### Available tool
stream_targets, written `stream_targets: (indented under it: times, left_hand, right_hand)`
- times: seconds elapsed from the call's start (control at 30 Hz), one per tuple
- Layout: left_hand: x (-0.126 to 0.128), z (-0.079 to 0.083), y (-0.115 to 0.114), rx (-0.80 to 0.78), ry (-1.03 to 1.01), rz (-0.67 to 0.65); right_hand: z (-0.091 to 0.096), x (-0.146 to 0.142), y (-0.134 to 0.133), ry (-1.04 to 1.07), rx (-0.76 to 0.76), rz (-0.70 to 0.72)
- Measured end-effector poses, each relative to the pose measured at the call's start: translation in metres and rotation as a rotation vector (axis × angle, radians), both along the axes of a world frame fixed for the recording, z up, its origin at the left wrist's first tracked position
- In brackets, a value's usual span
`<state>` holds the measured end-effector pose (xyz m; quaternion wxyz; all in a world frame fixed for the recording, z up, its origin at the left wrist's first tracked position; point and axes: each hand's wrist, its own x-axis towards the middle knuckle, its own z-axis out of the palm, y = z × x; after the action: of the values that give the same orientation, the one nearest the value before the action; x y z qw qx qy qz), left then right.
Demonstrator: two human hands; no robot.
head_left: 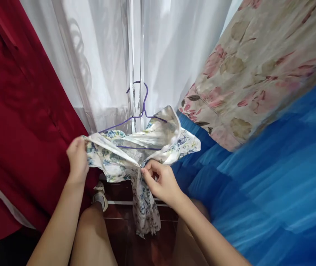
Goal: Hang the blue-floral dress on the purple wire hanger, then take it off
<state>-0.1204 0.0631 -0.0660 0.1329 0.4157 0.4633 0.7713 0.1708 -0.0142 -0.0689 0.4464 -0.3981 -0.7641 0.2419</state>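
A white garment with a blue and green floral print (119, 168) hangs loosely on a purple hanger (144, 105), its neckline spread open. My left hand (78, 158) is closed on the garment's left edge, holding it out to the side. At the middle of the neckline, my right hand (160, 181) pinches the fabric between thumb and forefinger. Part of the hanger shows inside the garment, and its hook stands free above. Below my right hand, the lower part of the garment drops in a narrow bunch over the floor.
White curtains (99, 55) with narrow white poles (136, 44) stand straight ahead. Red fabric (22, 111) hangs on the left. On the right are a beige cloth with pink flowers (224, 81) and blue fabric (271, 184). My legs and one shoe (100, 195) show over dark red floor tiles (119, 236).
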Motion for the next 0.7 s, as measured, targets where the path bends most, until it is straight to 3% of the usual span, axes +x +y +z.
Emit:
stream_targets:
  times: [0.13, 0.2, 0.27, 0.37, 0.43, 0.57, 0.7]
  left_hand:
    - [0.030, -0.056, -0.002, -0.281, 0.213, -0.274]
    - [0.055, -0.068, -0.012, -0.350, 0.309, -0.428]
    - [0.078, -0.069, -0.024, -0.393, 0.382, -0.551]
    - [0.097, -0.055, -0.041, -0.407, 0.430, -0.619]
    - [0.102, -0.037, -0.054, -0.376, 0.416, -0.623]
    - [0.119, 0.001, -0.089, -0.285, 0.391, -0.617]
    - [0.153, 0.017, -0.117, -0.157, 0.552, -0.857]
  right_hand:
    - [-0.016, 0.013, 0.003, 0.123, -0.104, -0.062]
    - [-0.035, 0.029, 0.008, 0.174, -0.157, -0.136]
    - [-0.057, 0.047, 0.010, 0.159, -0.197, -0.195]
    - [-0.082, 0.070, 0.005, -0.025, -0.270, -0.232]
    - [-0.087, 0.076, -0.005, -0.193, -0.329, -0.214]
    - [-0.063, 0.061, -0.026, -0.234, -0.228, -0.120]
    - [-0.032, 0.028, -0.030, -0.039, -0.110, 0.097]
